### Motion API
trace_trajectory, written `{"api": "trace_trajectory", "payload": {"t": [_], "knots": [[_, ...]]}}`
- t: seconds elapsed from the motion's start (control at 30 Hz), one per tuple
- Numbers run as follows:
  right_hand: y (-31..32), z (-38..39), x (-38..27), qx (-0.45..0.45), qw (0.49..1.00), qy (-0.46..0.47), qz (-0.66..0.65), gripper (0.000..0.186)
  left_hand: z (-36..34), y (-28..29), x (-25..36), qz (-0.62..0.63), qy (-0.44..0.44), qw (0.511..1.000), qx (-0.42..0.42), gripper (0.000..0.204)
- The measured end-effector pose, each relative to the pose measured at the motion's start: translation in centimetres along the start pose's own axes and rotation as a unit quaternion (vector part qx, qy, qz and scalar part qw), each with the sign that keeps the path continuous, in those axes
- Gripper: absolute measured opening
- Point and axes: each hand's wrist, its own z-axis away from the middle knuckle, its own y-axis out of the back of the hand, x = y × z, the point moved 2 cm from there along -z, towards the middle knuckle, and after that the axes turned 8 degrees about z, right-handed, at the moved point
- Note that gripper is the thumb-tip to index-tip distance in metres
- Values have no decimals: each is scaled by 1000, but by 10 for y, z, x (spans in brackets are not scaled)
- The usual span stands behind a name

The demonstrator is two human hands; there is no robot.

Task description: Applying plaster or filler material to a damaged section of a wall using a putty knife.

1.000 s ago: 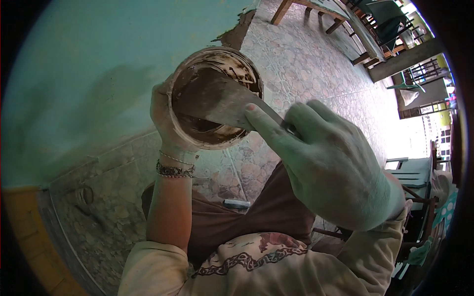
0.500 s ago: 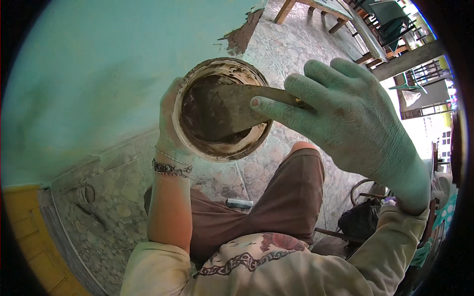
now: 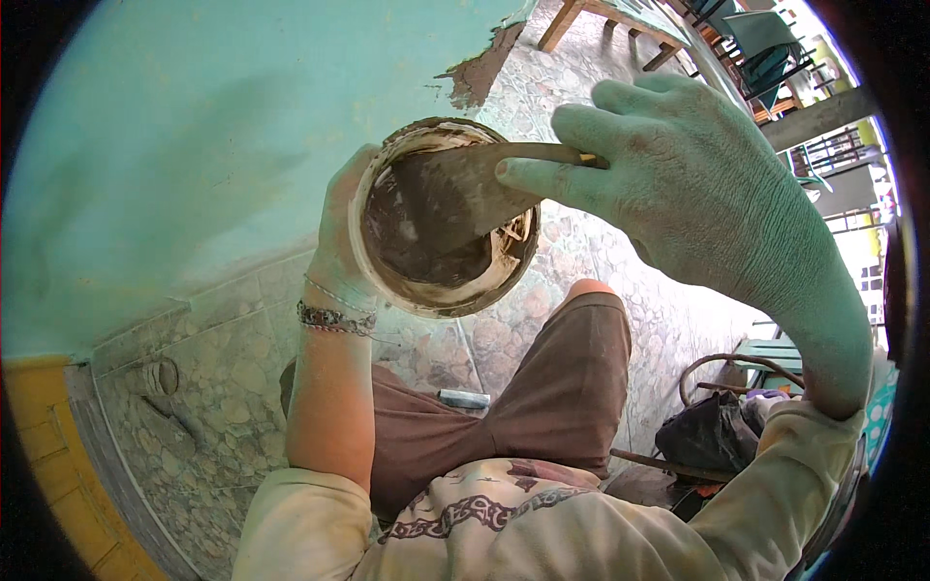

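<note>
My left hand (image 3: 341,228) is wrapped round the left side of a round tub (image 3: 441,308), holding it up with its mouth facing me. Dark brown paste (image 3: 407,240) lies inside, smeared up over the pale inner wall and rim. A putty knife (image 3: 473,194) with a wide, paste-coated blade reaches into the tub from the right. Its handle is gripped by my right hand (image 3: 668,169), the index finger stretched along the tool. The blade's leading edge rests in or against the paste; exactly how deep, I cannot tell.
At left stands a green wall (image 3: 194,126) with a brown patch (image 3: 484,70) at its corner. A small grey cylinder (image 3: 465,398) lies on the tiled floor between my legs. A dark bag (image 3: 707,434) sits at right, a wooden table (image 3: 620,12) farther off.
My right hand and the putty knife have shifted up a little, the handle end rising within the tub's mouth. More paste shows below the blade. My left hand keeps its hold on the tub.
</note>
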Motion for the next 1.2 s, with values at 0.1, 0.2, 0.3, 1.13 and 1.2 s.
{"api": "trace_trajectory", "payload": {"t": [0.1,0.2,0.3,1.13,1.2], "knots": [[5,1,-8,-51,998,-30,-38,33,-8,3,-2,72,29,985,-154,26],[3,11,-12,-92,992,-73,-55,36,-1,-12,-1,0,-16,998,-63,7],[3,14,-17,-100,986,-99,-92,40,0,-13,5,-28,-55,996,-63,12],[20,11,-26,-8,947,-196,-253,30,-3,9,14,177,-60,981,-49,42],[11,11,-29,-25,955,-174,-239,30,-3,-1,14,218,-33,973,-74,43]]}}
